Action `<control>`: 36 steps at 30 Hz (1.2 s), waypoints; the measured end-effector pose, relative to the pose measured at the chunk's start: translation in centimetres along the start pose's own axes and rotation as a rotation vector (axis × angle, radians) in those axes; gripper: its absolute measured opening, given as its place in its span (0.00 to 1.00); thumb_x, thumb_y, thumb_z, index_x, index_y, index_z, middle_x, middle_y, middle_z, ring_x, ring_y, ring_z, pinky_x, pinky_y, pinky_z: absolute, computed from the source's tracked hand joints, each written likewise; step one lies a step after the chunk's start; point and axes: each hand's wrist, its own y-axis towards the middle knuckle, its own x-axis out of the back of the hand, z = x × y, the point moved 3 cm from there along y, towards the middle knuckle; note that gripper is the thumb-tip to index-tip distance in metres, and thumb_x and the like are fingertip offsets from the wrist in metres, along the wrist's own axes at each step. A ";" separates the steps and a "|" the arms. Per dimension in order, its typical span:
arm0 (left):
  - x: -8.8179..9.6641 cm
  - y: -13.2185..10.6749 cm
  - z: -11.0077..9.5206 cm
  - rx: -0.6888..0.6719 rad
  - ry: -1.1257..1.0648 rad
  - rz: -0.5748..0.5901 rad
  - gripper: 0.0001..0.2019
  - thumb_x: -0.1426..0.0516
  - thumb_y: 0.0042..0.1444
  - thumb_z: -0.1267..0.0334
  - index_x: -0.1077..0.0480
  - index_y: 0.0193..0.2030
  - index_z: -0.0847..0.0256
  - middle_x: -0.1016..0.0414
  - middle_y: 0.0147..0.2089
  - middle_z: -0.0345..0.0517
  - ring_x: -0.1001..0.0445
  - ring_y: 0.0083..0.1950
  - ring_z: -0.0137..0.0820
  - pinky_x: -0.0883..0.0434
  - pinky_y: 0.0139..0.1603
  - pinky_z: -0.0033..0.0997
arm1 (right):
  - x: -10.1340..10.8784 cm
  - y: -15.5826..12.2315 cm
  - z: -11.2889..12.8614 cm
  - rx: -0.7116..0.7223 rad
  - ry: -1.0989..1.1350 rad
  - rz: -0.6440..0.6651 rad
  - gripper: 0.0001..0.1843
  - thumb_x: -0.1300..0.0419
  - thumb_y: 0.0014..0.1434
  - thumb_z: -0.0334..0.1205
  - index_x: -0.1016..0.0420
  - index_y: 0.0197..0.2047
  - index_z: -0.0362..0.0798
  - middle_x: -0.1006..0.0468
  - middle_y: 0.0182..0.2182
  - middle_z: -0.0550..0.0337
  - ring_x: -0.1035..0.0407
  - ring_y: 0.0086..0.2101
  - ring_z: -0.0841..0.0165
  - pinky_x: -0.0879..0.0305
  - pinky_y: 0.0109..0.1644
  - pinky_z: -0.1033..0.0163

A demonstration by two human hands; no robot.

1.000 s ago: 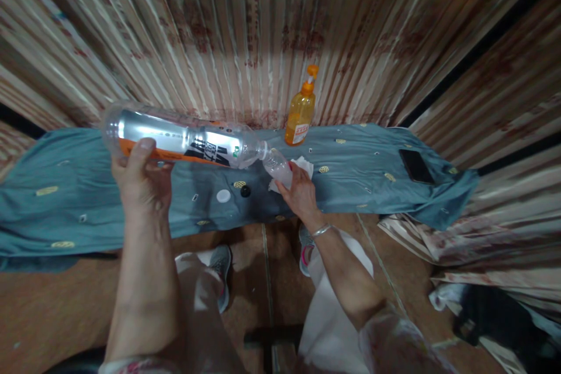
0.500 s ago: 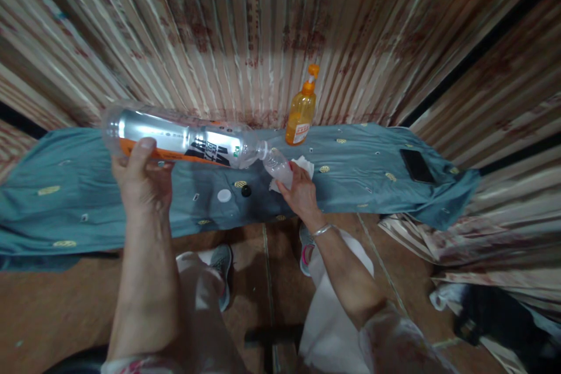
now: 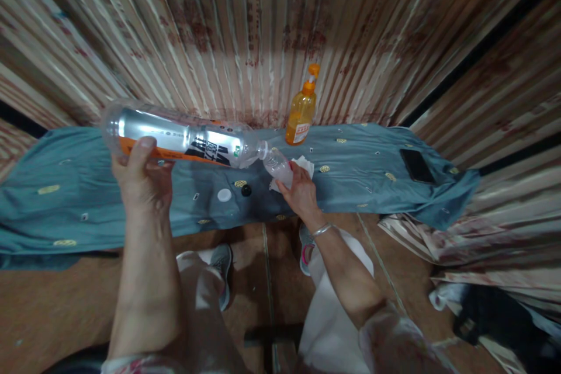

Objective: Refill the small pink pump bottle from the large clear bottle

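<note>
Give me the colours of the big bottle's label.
The label is silver, orange and black; head view.

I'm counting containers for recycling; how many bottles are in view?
3: the large bottle in the left hand, the small bottle in the right hand, and the orange pump bottle standing on the cloth. Others may be hidden.

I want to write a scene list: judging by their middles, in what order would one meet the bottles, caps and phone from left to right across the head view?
Large silver-and-orange-labelled clear plastic bottle, white round cap, small black round cap, small clear plastic bottle, yellow-orange plastic pump bottle, black rectangular phone.
</note>
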 end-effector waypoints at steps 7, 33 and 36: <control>-0.2 0.0 -0.2 -0.011 -0.028 0.009 0.27 0.34 0.28 0.64 0.29 0.41 0.57 0.29 0.37 0.42 0.29 0.39 0.34 0.29 0.40 0.39 | 0.1 0.0 0.1 0.001 0.009 0.001 0.30 0.40 0.57 0.46 0.40 0.58 0.37 0.27 0.49 0.40 0.32 0.50 0.53 0.30 0.52 0.48; -0.1 0.0 -0.1 -0.032 -0.030 0.013 0.23 0.34 0.29 0.65 0.29 0.38 0.60 0.30 0.36 0.42 0.28 0.39 0.35 0.28 0.43 0.44 | 0.0 0.0 0.0 0.007 0.013 -0.009 0.31 0.39 0.57 0.45 0.40 0.58 0.38 0.27 0.49 0.40 0.33 0.50 0.53 0.31 0.53 0.47; 0.0 0.1 -0.1 -0.032 -0.018 0.016 0.23 0.35 0.29 0.64 0.29 0.39 0.59 0.29 0.36 0.42 0.28 0.40 0.34 0.28 0.43 0.44 | -0.1 0.0 0.0 0.006 0.015 -0.009 0.30 0.40 0.57 0.45 0.40 0.58 0.38 0.27 0.49 0.40 0.33 0.50 0.53 0.31 0.53 0.47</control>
